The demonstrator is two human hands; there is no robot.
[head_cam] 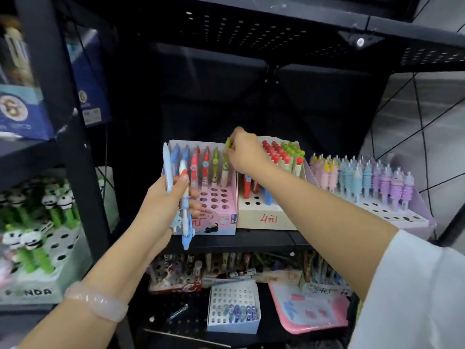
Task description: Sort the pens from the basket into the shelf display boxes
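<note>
Two hands grasping pens, left point(167, 197) blue pens point(185, 197), right point(242, 153) green pen point(228, 143), "PANDA" box point(30, 290)

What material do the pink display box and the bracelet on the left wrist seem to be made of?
The pink display box looks like printed cardboard with a matte finish: flat folded panels and punched round holes on top. The bracelet seems to be pale pink stone or glass, perhaps resin: it is translucent and glossy, with soft highlights.

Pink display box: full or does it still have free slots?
Partly filled. The pink display box has one back row of pens standing upright; several rows of round holes in front are empty.
</note>
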